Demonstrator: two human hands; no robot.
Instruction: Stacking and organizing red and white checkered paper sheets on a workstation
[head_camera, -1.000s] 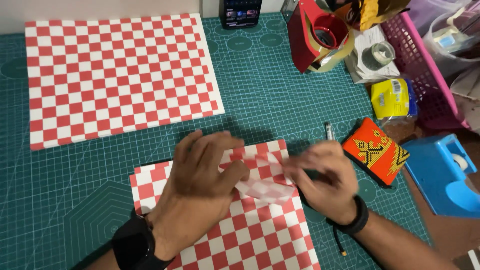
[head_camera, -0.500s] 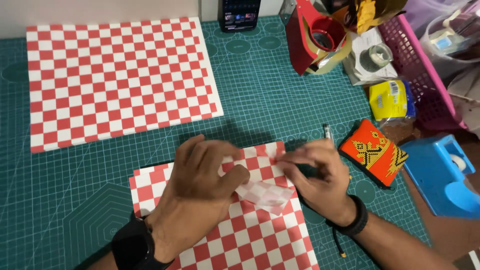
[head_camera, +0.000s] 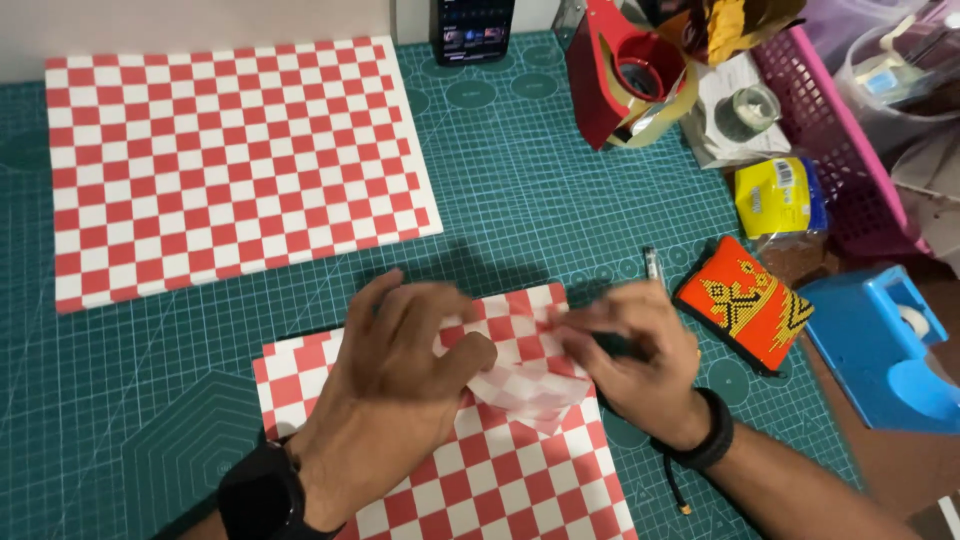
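The left hand (head_camera: 400, 385) presses flat on the small checkered sheet (head_camera: 500, 480), its thumb pinning a folded flap (head_camera: 525, 385) near the sheet's upper middle; its grip is a press with spread fingers rather than a closed pinch. The right hand (head_camera: 630, 350) curls over the flap's right edge, grip narrow, fingertips drawn together on the paper; a dark object seems tucked under its palm, though I cannot tell what it is.

The sheet looks like thin red-and-white paper: light, limp, easy to crease, easy to tear, and likely to slide on the green cutting mat (head_camera: 150, 400) unless held down. Judging by that, the safest hold is at an edge or corner, with 1 hand anchoring the flat part.

The sheet lies near the front of the surface, its long axis running from the person's side away, tilted slightly left at the far end. The flap's translucent underside faces up, its point aimed toward the person.

Further out, a larger checkered sheet (head_camera: 230, 170) lies well apart at upper left. A pen (head_camera: 653, 265) and an orange patterned pouch (head_camera: 745, 305) sit just right of the right hand, a blue tape dispenser (head_camera: 885, 350) beyond them.
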